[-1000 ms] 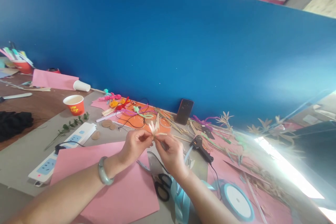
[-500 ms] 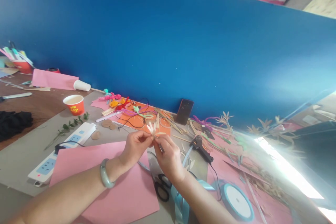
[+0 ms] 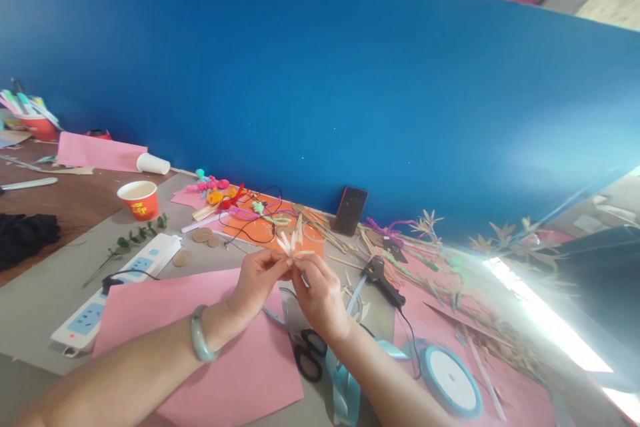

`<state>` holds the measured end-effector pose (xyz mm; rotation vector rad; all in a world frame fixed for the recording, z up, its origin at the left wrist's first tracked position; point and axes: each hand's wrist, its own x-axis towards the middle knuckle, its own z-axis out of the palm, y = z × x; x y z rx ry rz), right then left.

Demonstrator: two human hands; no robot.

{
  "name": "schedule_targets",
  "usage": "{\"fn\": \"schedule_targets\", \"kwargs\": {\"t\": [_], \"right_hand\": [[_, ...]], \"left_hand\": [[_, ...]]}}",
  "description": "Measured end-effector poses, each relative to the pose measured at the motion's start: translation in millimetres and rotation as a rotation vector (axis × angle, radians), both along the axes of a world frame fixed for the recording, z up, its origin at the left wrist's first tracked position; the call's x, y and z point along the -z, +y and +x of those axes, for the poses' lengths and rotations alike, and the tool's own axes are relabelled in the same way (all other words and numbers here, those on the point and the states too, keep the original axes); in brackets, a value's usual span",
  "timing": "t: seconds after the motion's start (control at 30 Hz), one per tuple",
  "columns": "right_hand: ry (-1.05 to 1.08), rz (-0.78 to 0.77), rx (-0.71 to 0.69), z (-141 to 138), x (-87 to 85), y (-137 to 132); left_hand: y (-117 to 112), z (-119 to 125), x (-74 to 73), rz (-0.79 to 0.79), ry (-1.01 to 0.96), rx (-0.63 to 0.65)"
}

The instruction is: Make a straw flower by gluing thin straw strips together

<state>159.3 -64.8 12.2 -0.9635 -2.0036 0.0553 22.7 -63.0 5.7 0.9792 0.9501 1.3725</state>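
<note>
Both hands meet above the table's middle, pinching a small pale straw flower (image 3: 293, 245) whose thin petals fan upward. My left hand (image 3: 257, 278), with a grey-green bangle (image 3: 199, 342) on its wrist, grips the flower's base from the left, fingers closed. My right hand (image 3: 320, 293) pinches the same base from the right. Under the hands lie a pink paper sheet (image 3: 220, 353) and black scissors (image 3: 307, 353).
A black glue gun (image 3: 383, 278) lies right of the hands, a light-blue ribbon spool (image 3: 453, 383) nearer right. A white power strip (image 3: 117, 287), a red paper cup (image 3: 139, 199), a green sprig, colourful craft pieces on orange paper, a phone (image 3: 351, 211) against the blue wall, and dried straw stems.
The hands with the flower have drifted slightly left and down; the fingers shift a little on its base. Nothing else moved.
</note>
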Motion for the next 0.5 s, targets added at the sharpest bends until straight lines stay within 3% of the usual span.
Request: {"fn": "schedule_targets", "kwargs": {"t": [0.2,0.37,0.5], "right_hand": [[0.112,-0.137,0.02,3.7,-12.3,1.2],[0.323,-0.465,-0.003,7.1,-22.4,4.1],[0.469,-0.729,-0.15,7.9,-29.5,5.1]], "left_hand": [[4.5,-3.6,1.2,0.022,-0.036,0.06],[8.0,-6.4,-1.8,-0.003,-0.129,0.137],[12.1,-10.7,-3.4,-0.006,-0.151,0.216]]}}
